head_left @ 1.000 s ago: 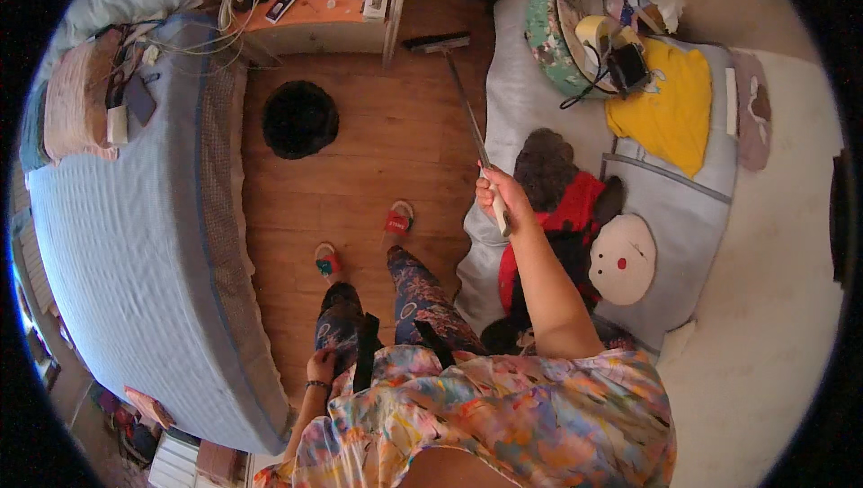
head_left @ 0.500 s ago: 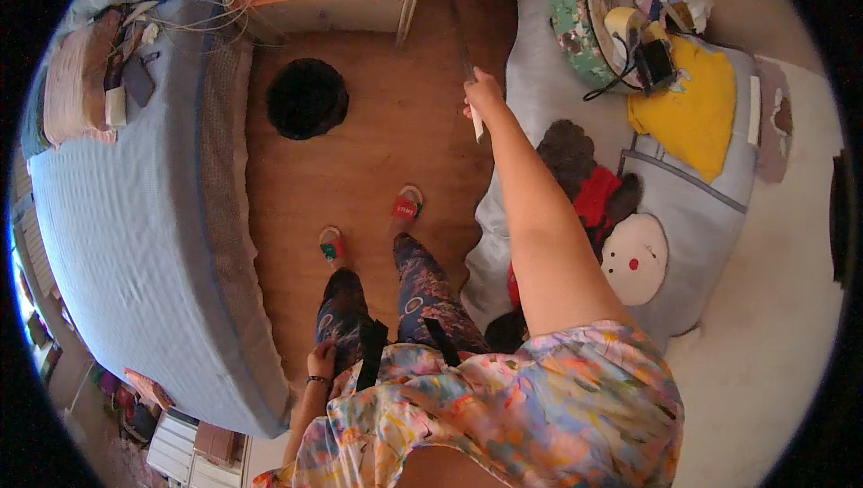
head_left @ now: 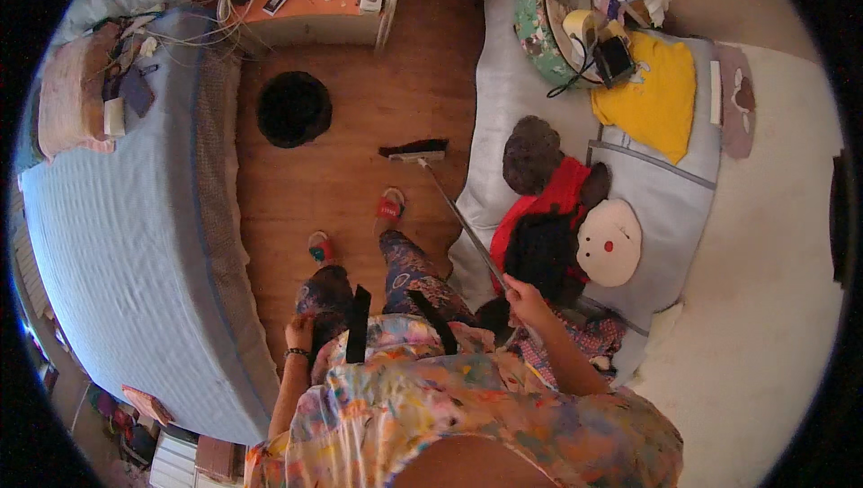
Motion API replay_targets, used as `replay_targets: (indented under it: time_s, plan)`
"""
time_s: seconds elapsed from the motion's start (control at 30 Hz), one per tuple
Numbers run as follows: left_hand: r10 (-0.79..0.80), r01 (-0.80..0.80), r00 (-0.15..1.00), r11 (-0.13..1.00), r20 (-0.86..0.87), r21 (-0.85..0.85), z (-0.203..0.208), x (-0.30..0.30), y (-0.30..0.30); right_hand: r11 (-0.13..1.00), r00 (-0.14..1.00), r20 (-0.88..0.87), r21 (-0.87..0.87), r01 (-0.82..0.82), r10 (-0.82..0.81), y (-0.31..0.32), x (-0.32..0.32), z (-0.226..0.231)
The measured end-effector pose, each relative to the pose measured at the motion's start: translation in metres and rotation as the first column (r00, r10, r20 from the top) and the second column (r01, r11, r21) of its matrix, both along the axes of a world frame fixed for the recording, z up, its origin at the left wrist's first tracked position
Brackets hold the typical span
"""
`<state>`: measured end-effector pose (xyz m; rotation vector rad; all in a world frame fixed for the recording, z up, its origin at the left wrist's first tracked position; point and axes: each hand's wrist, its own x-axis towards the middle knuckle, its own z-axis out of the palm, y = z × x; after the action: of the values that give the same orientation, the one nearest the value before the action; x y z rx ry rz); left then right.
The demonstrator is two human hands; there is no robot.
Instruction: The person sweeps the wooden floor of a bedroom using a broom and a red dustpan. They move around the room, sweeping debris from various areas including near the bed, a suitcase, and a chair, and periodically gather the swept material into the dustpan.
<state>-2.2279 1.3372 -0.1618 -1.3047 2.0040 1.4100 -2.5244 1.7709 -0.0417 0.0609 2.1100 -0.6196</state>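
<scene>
Bed, blue ribbed cover (head_left: 126, 254): left of the black bin (head_left: 295, 109), its long side edging the floor.
Floor, brown wooden boards (head_left: 360, 97): under the bin and all about it.
Grey bedding (head_left: 499, 93): well to the right of the bin.
Desk, orange top (head_left: 315, 31): just beyond the bin, crowded with small goods.
Broom, long-handled, dark bristles on a pale bar (head_left: 461, 219): its head lies right of the bin and slightly nearer you; its handle slants back toward your right side. Whether the bristles touch the boards, you cannot tell from here.
Plush toy, black, red and grey with a pale face (head_left: 539, 241): on the bedding, right of the bin and nearer you.
Green patterned tub (head_left: 533, 30), filled with mixed items: far right of the bin, slightly beyond it.
Yellow cloth (head_left: 656, 97): farther right of the bin, roughly level with it.
Your right hand (head_left: 529, 299): right of the bin, much nearer you; fingers closed round the broom handle.
Your left hand (head_left: 299, 333): at your thigh, directly your side of the bin; fingers partly curled, any hold undeterminable.
</scene>
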Motion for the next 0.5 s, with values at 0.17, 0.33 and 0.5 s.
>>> replay_targets:
  time_s: [0.17,0.33,0.5]
  plan:
    - [0.112,-0.1,0.985,0.99,-0.128,0.099,0.01,-0.051,-0.038,0.97,0.97,0.016,0.039,0.241,-0.242,-0.067,-0.055,-0.005]
    - [-0.293,0.276,0.95,0.95,0.11,0.148,0.025,-0.074,-0.075,0.972,0.947,-0.321,0.229,0.047,0.03,-0.15,-0.181,-0.156]
    - [-0.464,0.46,0.886,0.879,-0.002,0.127,0.029,-0.069,-0.148,0.856,0.87,-0.141,0.165,0.49,-0.471,-0.201,-0.187,-0.196]
